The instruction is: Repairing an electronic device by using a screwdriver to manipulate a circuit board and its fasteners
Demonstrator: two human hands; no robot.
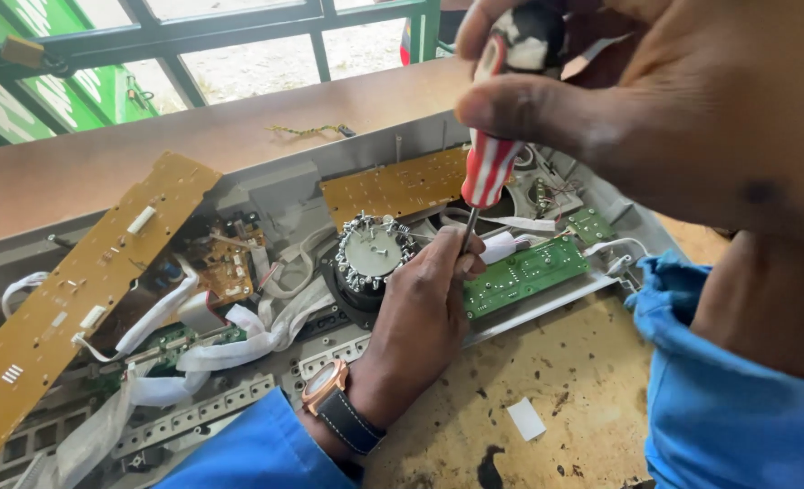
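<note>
Right hand: the right hand (655, 109) fills the top right of the view, its fingers clamped around the handle of a screwdriver (491, 163); the thumb lies across the handle's upper part.
Screwdriver: red-and-white striped handle with a dark cap, held nearly upright and tilted a little; its thin metal shaft runs down from the handle to the left hand's fingertips.
Left hand: the left hand (424, 317) rests on the opened casing, fingers drawn together and pinching the lower shaft of the screwdriver, so the tip itself is hidden behind them. A watch (338, 403) with a copper-coloured case and dark strap sits on the wrist, above a blue sleeve (257, 448).
Tip position: just beside the left edge of the green circuit board (524, 272), and just right of the round grey part (372, 252) ringed with metal contacts.
Casing: a grey plastic casing (402, 136) lies open across the bench, holding a tan circuit board (397, 186) behind the round part and a smaller brown board (225, 267) to the left.
Long board: a long tan circuit board (76, 290) lies slantwise over the casing's left end, with white ribbon cables (239, 340) looping beneath it.
Bench: stained yellowish bench (565, 380) at the near edge, with a small white scrap (526, 419) lying on it.
</note>
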